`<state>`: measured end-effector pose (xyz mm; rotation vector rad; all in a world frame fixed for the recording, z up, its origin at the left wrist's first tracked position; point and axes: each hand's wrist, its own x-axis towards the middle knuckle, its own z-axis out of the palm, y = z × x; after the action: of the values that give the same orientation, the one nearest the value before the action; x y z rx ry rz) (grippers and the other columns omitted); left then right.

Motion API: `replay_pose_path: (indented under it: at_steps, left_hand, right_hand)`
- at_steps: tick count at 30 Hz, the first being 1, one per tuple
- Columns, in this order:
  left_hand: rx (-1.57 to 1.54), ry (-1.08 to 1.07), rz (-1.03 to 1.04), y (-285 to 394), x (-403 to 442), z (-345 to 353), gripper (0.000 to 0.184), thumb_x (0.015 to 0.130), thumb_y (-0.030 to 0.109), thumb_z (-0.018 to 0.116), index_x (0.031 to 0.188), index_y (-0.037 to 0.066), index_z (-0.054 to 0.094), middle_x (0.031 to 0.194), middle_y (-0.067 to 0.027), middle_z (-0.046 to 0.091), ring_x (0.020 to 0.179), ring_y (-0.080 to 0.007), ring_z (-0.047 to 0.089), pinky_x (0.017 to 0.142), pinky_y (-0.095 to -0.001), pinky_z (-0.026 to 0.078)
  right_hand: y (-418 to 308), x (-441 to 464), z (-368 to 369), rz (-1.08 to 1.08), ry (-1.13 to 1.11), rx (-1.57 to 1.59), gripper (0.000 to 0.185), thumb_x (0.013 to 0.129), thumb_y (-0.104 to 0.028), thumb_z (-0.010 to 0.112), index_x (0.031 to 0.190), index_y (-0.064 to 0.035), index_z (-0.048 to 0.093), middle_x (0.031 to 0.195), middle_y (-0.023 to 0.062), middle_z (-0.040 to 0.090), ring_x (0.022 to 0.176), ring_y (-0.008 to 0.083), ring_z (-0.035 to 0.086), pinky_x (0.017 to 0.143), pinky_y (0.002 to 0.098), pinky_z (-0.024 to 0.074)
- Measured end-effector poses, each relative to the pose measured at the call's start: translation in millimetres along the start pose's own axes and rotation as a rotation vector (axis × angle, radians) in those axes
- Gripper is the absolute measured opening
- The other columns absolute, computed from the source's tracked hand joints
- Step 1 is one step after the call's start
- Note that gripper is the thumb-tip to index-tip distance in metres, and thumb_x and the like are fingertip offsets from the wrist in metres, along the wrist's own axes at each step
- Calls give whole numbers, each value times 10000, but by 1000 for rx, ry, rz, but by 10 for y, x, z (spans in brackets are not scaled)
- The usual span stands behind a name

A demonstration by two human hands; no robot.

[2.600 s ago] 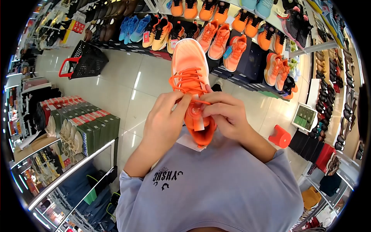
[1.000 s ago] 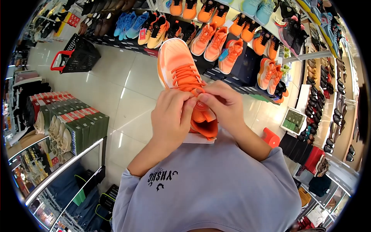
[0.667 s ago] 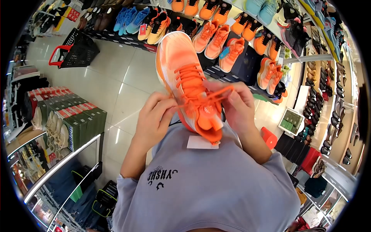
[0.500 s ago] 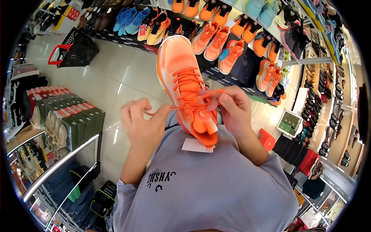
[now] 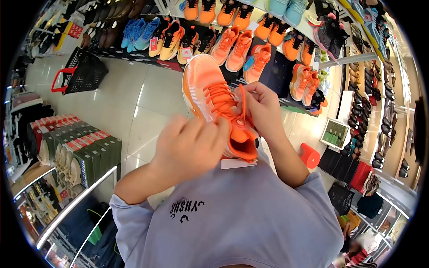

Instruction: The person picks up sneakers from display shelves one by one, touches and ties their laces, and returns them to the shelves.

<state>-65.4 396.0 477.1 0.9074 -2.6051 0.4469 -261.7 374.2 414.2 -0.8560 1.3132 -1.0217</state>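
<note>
An orange running shoe [image 5: 203,82] points away from me, its heel close to my grey shirt. Between the fingertips of my right hand [image 5: 263,109] an orange shoelace [image 5: 242,100] stands up in a loop over the shoe's tongue. My left hand [image 5: 190,145] is curled closed beside the laces and covers part of the shoe's side. Motion blurs its fingers, and whatever they pinch is hidden. A white paper tag [image 5: 237,164] hangs at the heel, below the open collar.
Shelves with orange sneakers [image 5: 239,49] and blue sneakers [image 5: 145,33] stand ahead. A black basket with a red handle [image 5: 85,71] is on the tiled floor at left. Stacked shoe boxes [image 5: 96,147] and a glass-sided rail [image 5: 76,205] lie nearer left. A red cylinder [image 5: 309,155] stands at right.
My left hand has moved right and across the shoe, over its collar. The lace in my right hand now rises in a loop. The shoe has shifted slightly down.
</note>
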Motion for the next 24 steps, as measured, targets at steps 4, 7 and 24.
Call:
replay_pose_path:
  at_steps: [4,7,24]
  left_hand:
    - [-114,-74,-51,78,78,119,190,723,120,620,888,39,665,657,2,512,560,-95,489,509,-249,291]
    - [-222,130,-10,266,261,227,205,729,90,624,915,16,669,766,-64,613,606,-112,556,535,-245,389]
    - [-1514,115,-850,745,1336,1133,431,844,-45,574,1269,-9,513,1107,-113,639,920,-147,633,787,-269,498]
  right_hand:
    - [-99,-46,-63,-24,15,-235,175,875,-141,607,866,34,607,605,29,595,529,64,541,488,229,417]
    - [-265,-26,-159,-85,-23,-537,179,827,-151,644,793,25,629,618,100,616,520,143,584,509,277,448]
    - [-566,490,-1533,-336,-517,-529,160,791,-132,650,783,28,642,696,105,597,573,198,549,553,305,441]
